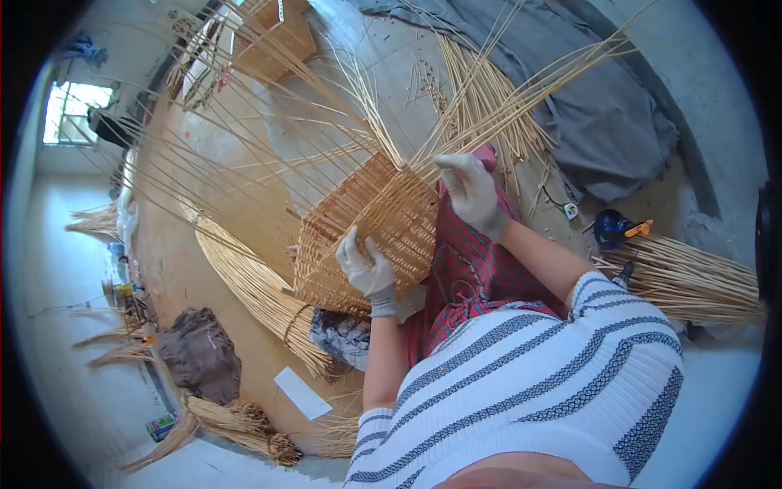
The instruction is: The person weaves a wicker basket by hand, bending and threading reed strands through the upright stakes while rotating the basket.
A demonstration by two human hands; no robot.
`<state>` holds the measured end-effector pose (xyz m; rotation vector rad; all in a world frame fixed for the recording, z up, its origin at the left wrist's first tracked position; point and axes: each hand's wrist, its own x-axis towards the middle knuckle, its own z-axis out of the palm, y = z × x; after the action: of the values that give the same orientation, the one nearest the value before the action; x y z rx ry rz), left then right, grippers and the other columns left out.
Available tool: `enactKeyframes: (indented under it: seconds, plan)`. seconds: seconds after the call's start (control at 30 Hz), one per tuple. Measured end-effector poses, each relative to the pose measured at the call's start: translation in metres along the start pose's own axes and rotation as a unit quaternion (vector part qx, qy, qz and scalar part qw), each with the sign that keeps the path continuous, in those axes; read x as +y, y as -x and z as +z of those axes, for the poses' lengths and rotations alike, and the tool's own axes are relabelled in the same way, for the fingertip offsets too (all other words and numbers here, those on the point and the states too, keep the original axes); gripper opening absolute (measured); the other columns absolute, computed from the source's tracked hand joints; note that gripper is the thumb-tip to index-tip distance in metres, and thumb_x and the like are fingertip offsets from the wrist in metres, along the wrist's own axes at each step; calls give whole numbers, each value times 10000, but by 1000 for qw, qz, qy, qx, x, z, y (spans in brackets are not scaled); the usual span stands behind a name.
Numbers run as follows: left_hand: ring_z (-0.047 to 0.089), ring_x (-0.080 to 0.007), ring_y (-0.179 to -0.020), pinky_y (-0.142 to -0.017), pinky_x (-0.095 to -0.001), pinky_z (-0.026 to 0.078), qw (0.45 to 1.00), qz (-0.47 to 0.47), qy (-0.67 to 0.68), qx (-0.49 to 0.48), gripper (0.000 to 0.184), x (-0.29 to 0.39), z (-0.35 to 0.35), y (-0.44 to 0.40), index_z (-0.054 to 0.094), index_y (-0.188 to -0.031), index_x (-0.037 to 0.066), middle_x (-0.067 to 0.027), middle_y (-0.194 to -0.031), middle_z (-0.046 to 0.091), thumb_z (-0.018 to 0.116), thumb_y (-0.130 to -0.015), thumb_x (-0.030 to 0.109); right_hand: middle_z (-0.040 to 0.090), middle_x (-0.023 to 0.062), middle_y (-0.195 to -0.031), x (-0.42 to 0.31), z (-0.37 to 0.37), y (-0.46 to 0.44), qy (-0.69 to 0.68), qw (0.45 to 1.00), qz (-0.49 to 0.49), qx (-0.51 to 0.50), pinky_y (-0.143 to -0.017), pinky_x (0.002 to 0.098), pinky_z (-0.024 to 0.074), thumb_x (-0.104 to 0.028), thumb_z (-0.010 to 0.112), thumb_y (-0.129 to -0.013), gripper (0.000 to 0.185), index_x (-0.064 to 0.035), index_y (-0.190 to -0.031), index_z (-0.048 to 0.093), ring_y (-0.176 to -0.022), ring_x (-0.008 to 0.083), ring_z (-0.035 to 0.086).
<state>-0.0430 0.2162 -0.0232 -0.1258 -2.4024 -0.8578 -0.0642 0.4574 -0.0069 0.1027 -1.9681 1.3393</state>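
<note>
A half-woven wicker basket (399, 216) rests tilted before my lap, with long bare rods (529, 98) fanning out from its upper edge. My left hand (365, 267), in a pale glove with a grey cuff, lies against the basket's near woven side, thumb and fingers apart. At the basket's right corner is my right hand (474, 194), also gloved. Its fingers are bent together close to the rods; whatever is between them is too small to make out.
A tied bundle of rods (252, 285) lies left of the basket, and another bundle (692, 273) is at the right. Loose rods (497, 106) and a grey cloth (603, 122) lie beyond. A finished-looking woven box (273, 41) stands at the back. White paper (302, 394) is on the floor.
</note>
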Motion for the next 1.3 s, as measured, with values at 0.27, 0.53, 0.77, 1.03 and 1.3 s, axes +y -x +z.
enactKeyframes:
  seconds: [0.27,0.53,0.77,1.03,1.3]
  plan:
    - [600,-304,-994,-875,-393,494,988,-18,67,-141,315,10,27,58,648,-1174,97,-138,-1061,600,661,-870,13,675,111,-1011,7,-26,32,25,989,23,-146,-849,372,512,-8,666,-868,211,-81,-1065,682,-958,288,656]
    - [578,-354,-1118,-937,-434,496,999,-22,24,-11,459,10,8,18,612,-1277,151,-155,-1238,546,695,-839,42,701,97,-996,-24,52,-64,338,913,-98,-208,-836,429,486,-338,708,-854,246,-118,-963,729,-959,285,657]
    - [593,-360,-1120,-937,-438,505,989,-114,-19,-98,639,-16,1,-14,519,-1424,249,-121,-1340,495,731,-832,132,730,110,-864,26,84,-80,344,871,63,-345,-744,410,551,-338,661,-897,265,-81,-875,721,-843,261,706]
    - [625,-327,-958,-814,-448,522,989,-72,-84,-96,697,-32,16,-35,525,-1427,291,-109,-1268,508,726,-805,47,643,31,-801,8,109,-72,-437,869,231,-38,-723,308,544,-294,553,-1035,257,-58,-949,610,-691,133,606]
    - [651,-334,-883,-832,-441,522,977,-184,21,-104,512,-75,50,-46,588,-1320,249,-116,-1244,562,703,-837,126,647,55,-782,-65,196,-17,-131,959,-129,-214,-709,297,503,-133,611,-935,78,-64,-961,636,-768,168,647]
